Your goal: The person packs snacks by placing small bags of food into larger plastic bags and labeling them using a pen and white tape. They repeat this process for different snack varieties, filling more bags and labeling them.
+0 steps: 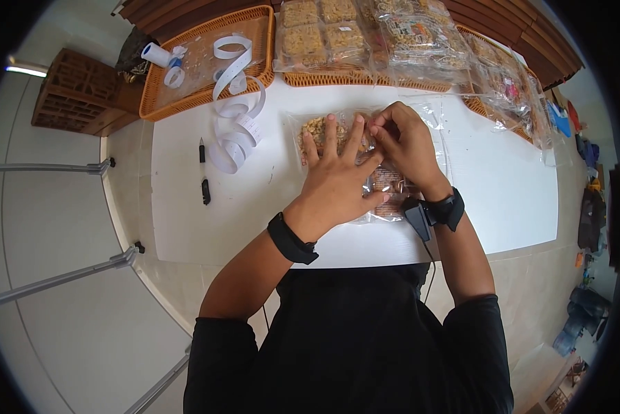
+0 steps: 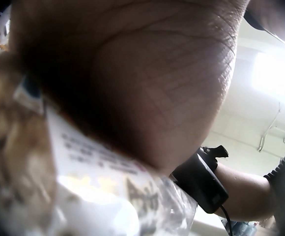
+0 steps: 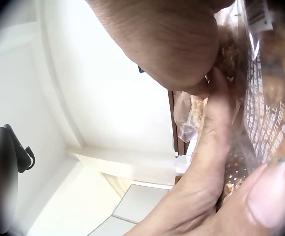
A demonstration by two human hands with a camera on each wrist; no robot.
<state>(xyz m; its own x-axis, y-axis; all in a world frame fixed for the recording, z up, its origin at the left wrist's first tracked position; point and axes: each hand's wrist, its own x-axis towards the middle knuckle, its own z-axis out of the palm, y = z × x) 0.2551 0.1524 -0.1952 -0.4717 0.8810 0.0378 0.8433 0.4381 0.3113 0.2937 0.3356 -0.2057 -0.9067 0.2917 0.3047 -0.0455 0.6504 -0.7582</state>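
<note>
A clear plastic package [image 1: 387,181] of brown, lumpy food pieces lies on the white table in the head view. Spread over it, the left hand [image 1: 337,181] presses with straight fingers near its middle and left side. The right hand [image 1: 413,148] is at the upper right of the package, thumb and index finger pinched together at the plastic. Close up in the left wrist view, the palm [image 2: 152,88] rests against the printed wrapper [image 2: 98,182]. The right wrist view has the right hand [image 3: 162,44] beside the package [image 3: 270,93]; its fingertips are partly hidden.
Curled white label tape [image 1: 230,145] trails from a wicker tray [image 1: 148,96] at the back left. Two black pens or cutters [image 1: 205,192] lie left of the package. More food packages [image 1: 323,34] fill wicker trays along the back. A black wrist camera [image 1: 417,217] has a hanging cable.
</note>
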